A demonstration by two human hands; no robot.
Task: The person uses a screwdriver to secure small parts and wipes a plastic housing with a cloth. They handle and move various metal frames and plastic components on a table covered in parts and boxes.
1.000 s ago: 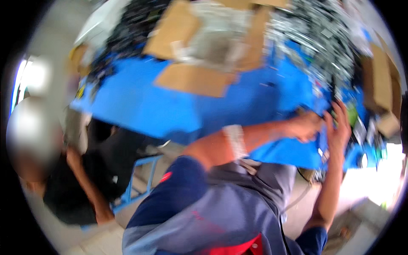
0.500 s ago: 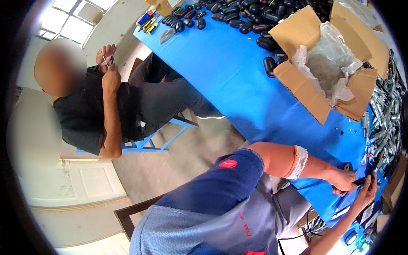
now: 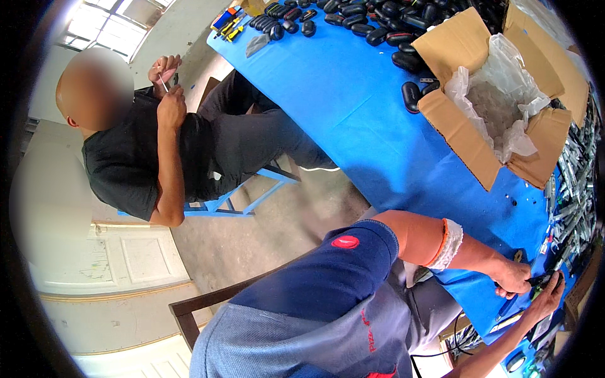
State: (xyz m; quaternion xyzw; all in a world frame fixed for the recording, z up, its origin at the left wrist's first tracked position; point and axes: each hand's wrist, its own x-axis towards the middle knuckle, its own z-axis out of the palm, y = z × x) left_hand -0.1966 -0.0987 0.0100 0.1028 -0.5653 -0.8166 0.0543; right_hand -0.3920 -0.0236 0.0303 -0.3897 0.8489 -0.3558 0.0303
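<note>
My left hand (image 3: 513,277), with a white and orange band on its forearm, is closed at the right of the view. It grips a small dark piece (image 3: 537,279) whose kind I cannot make out. My right hand (image 3: 547,296) meets it from below, fingers closed around the far end of the same piece. Both hands are held just over the blue tabletop (image 3: 469,296). Close by, a small tan ring-shaped thing (image 3: 518,256) lies beyond my left hand. A bluish stick-like tool (image 3: 506,307) rests below it.
An open cardboard box (image 3: 460,135) lined with clear plastic stands on the table. Behind it lie many black oval cases (image 3: 378,34). Heaped metal strips (image 3: 576,183) fill the right side. Across the left, a seated person (image 3: 138,164) holds a thin tool. Yellow-handled tools (image 3: 233,33) lie at the far corner.
The whole view has shifted slightly. My right hand's fingers have closed in more over the dark piece, and less of it shows. The seated person's hands have moved a little.
</note>
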